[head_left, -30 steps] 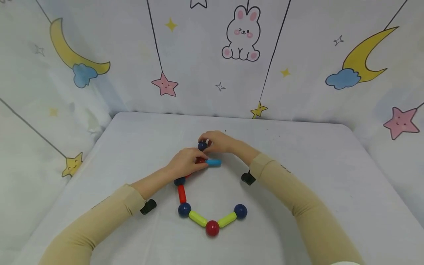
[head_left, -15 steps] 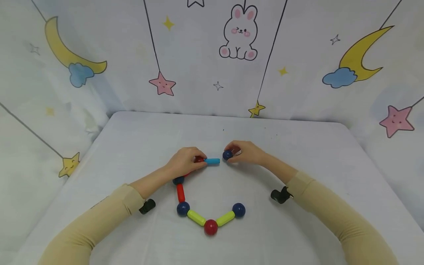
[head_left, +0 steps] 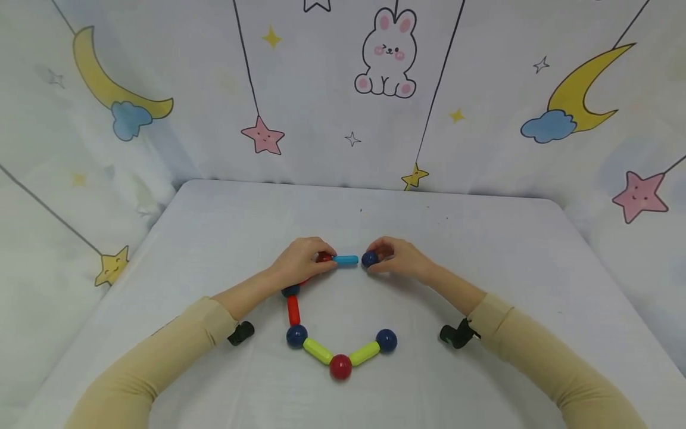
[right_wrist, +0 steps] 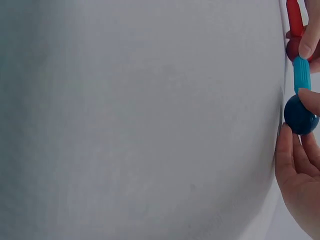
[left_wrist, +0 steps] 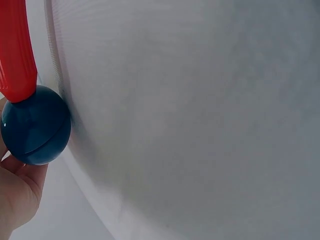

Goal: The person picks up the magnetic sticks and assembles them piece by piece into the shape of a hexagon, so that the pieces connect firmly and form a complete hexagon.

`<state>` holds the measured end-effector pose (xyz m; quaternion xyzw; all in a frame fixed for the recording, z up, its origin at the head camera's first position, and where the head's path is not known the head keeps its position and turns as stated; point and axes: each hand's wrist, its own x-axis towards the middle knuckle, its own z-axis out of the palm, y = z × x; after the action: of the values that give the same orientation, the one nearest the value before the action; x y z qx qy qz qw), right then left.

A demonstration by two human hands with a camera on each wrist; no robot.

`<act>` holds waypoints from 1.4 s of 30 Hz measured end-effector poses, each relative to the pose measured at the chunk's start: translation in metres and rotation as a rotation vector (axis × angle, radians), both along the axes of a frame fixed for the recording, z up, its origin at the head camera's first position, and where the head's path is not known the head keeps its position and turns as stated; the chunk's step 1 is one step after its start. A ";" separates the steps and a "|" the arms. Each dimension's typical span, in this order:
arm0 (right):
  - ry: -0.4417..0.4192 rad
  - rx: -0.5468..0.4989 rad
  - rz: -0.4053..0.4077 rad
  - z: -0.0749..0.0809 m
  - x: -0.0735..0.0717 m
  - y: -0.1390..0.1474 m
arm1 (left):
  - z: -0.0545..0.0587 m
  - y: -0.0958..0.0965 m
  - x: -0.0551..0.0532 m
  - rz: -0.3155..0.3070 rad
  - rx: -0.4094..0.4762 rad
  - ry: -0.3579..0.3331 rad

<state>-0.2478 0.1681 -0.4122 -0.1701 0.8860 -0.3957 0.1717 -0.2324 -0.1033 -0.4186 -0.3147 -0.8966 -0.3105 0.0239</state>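
My left hand (head_left: 301, 262) pinches a red ball (head_left: 324, 257) at the upper end of a curved chain of balls and rods. From that ball a light blue rod (head_left: 345, 260) points right. My right hand (head_left: 401, 257) holds a dark blue ball (head_left: 370, 259) between thumb and fingers, right at the rod's free end. In the right wrist view, the blue ball (right_wrist: 301, 115) lines up with the blue rod (right_wrist: 301, 75). The left wrist view shows a red rod (left_wrist: 16, 50) joined to another dark blue ball (left_wrist: 36, 125), with the left hand behind it.
Nearer me, the chain runs through a red rod (head_left: 293, 310), a blue ball (head_left: 297, 336), a yellow-green rod (head_left: 318, 351), a red ball (head_left: 340, 367) and a second yellow-green rod (head_left: 365, 354) to a blue ball (head_left: 386, 341). All lie on a white-covered table (head_left: 482, 250).
My right hand has carried the dark blue ball from behind the left hand rightward, then down to the blue rod's free end. The left hand stays on the red ball.
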 end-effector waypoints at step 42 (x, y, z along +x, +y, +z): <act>0.083 0.338 0.223 0.059 0.062 0.135 | 0.025 0.056 -0.028 -0.165 -0.322 -0.176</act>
<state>-0.1859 0.3031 -0.3532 -0.2519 0.9218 -0.2127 0.2041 -0.2602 -0.0476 -0.3933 -0.3583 -0.9046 -0.1902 -0.1309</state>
